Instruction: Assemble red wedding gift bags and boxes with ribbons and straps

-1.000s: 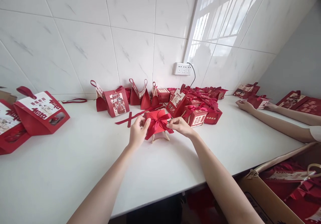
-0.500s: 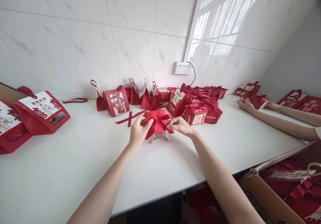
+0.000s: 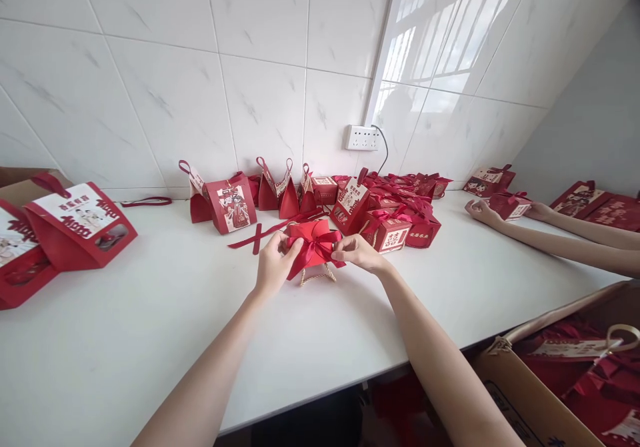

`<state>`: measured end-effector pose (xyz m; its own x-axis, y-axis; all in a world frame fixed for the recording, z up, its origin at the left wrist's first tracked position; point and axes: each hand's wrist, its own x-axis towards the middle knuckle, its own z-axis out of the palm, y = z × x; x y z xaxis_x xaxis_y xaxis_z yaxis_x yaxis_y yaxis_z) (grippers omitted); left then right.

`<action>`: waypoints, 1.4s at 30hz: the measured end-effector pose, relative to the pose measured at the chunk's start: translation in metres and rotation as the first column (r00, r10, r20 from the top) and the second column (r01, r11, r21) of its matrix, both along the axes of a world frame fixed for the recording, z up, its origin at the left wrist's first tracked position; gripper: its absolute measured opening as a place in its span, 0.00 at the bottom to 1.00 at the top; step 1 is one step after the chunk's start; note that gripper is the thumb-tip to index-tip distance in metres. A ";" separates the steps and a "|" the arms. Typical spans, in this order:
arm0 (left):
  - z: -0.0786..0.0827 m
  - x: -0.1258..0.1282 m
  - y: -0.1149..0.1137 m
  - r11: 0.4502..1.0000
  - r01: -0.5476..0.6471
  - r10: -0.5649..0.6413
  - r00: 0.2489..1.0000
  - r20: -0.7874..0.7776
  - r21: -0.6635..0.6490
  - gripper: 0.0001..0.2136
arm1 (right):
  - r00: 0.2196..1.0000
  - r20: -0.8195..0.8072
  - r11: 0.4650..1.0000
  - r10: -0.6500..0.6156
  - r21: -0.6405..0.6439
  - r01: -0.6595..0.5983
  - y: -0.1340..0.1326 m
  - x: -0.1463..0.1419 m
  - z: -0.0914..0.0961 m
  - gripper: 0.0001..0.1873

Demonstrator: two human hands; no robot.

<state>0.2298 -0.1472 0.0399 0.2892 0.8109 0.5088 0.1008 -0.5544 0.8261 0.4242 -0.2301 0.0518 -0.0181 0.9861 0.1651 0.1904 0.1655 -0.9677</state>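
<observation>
A small red gift box [image 3: 306, 233] with a red ribbon bow [image 3: 320, 245] and a gold cord handle [image 3: 316, 275] stands on the white counter [image 3: 150, 313] in front of me. My left hand [image 3: 273, 265] grips the box's left side, its fingers pinched on the ribbon. My right hand [image 3: 357, 252] pinches the bow's right loop. Both hands are closed on the ribbon.
Several red gift boxes [image 3: 387, 223] are heaped by the wall behind, with a loose red ribbon [image 3: 260, 232]. Larger red bags [image 3: 80, 223] stand at the left. Another person's hands [image 3: 483, 210] hold a red box [image 3: 509, 203] at the right. A cardboard carton [image 3: 565, 373] sits below the counter's edge.
My fingers have shifted slightly on the bow, with the left thumb now over the ribbon. The other person's hands and box have moved a little.
</observation>
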 end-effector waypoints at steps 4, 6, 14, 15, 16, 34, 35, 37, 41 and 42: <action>0.001 0.000 -0.001 1.000 0.004 -0.004 1.000 0.002 -0.002 0.14 | 1.000 -0.005 1.000 0.012 0.005 -0.012 0.000 0.000 0.000 0.14; 0.001 0.000 -0.002 1.000 0.008 -0.008 1.000 0.003 -0.008 0.15 | 1.000 -0.005 1.000 0.015 0.002 -0.015 0.000 0.000 0.000 0.14; 0.000 0.000 -0.001 1.000 0.014 -0.014 1.000 0.009 -0.016 0.15 | 1.000 -0.010 1.000 0.016 -0.001 -0.016 0.000 0.001 -0.001 0.13; 0.000 0.000 -0.001 1.000 0.016 -0.016 1.000 0.010 -0.018 0.15 | 1.000 -0.010 1.000 0.017 -0.003 -0.017 0.000 0.001 0.000 0.13; -0.001 0.000 -0.001 1.000 0.017 -0.017 1.000 0.010 -0.019 0.15 | 1.000 -0.011 1.000 0.019 -0.004 -0.019 0.000 0.001 0.000 0.13; 0.000 0.000 0.000 1.000 0.018 -0.018 1.000 0.016 -0.022 0.14 | 0.999 -0.037 0.999 0.037 0.000 -0.037 0.000 0.001 0.000 0.12; 0.000 -0.001 0.000 1.000 0.019 -0.019 1.000 0.014 -0.024 0.14 | 0.999 -0.040 0.999 0.037 -0.001 -0.038 0.000 0.001 0.000 0.12; 0.000 -0.001 0.000 0.999 0.019 -0.018 1.000 0.012 -0.029 0.14 | 0.998 -0.043 0.999 0.035 -0.005 -0.035 0.000 0.002 0.000 0.12; 0.001 0.003 -0.001 0.999 0.027 -0.026 1.000 0.016 -0.028 0.14 | 0.998 -0.050 1.000 0.024 -0.002 -0.024 0.000 0.002 0.000 0.12; 0.001 0.003 -0.001 0.999 0.027 -0.026 1.000 0.016 -0.029 0.14 | 0.998 -0.054 1.000 0.022 -0.003 -0.023 0.000 0.001 0.000 0.12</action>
